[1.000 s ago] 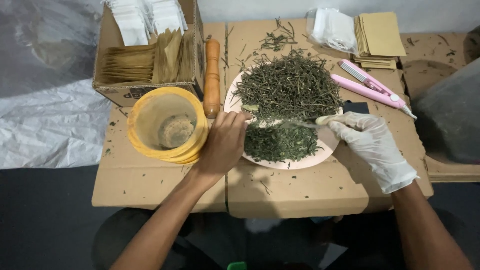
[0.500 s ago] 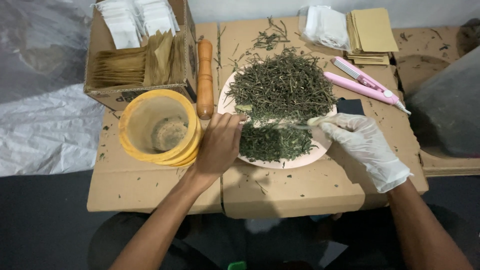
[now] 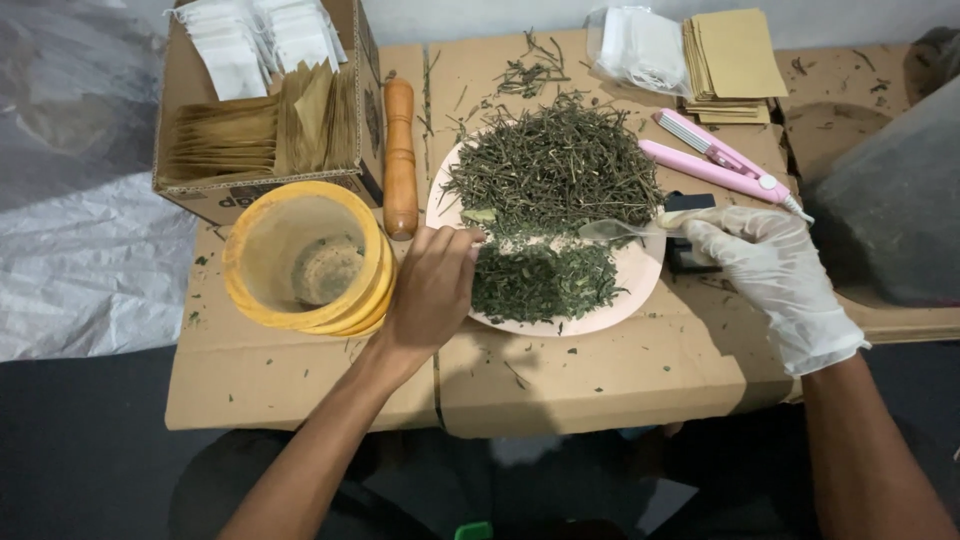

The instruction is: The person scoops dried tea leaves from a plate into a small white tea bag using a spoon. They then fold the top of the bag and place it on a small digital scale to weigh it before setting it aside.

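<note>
1. Holding a clear plastic spoon [image 3: 612, 231] by its handle, the gloved right hand [image 3: 775, 280] has its fingers closed around it, the bowl of the spoon lying at the middle of the pink plate [image 3: 640, 290], between the two heaps of herb.
2. At the plate's left rim the bare left hand [image 3: 432, 292] is curled, fingertips pinched together at the edge of the herbs; whether it grips a bag or a pinch of leaf I cannot tell.
3. On the plate lie two heaps: long dried stems [image 3: 555, 170] at the far side, finer cut leaf [image 3: 540, 282] at the near side.
4. Just left of the left hand stands one yellow tub [image 3: 305, 262], open, with a little residue at its bottom; one wooden pestle [image 3: 400, 155] lies between it and the plate.
5. Farther out: one cardboard box [image 3: 265, 190] of white and brown sachets, one pink sealing tool [image 3: 715, 160], one stack of brown envelopes [image 3: 735, 60] beside one clear bag of white sachets [image 3: 635, 45].
6. Risks, as I judge them: the spoon is shallow, so a tilted lift could scatter leaf onto the cardboard table [image 3: 620, 385], already littered with bits; the left forearm passes close to the tub and could nudge it.
</note>
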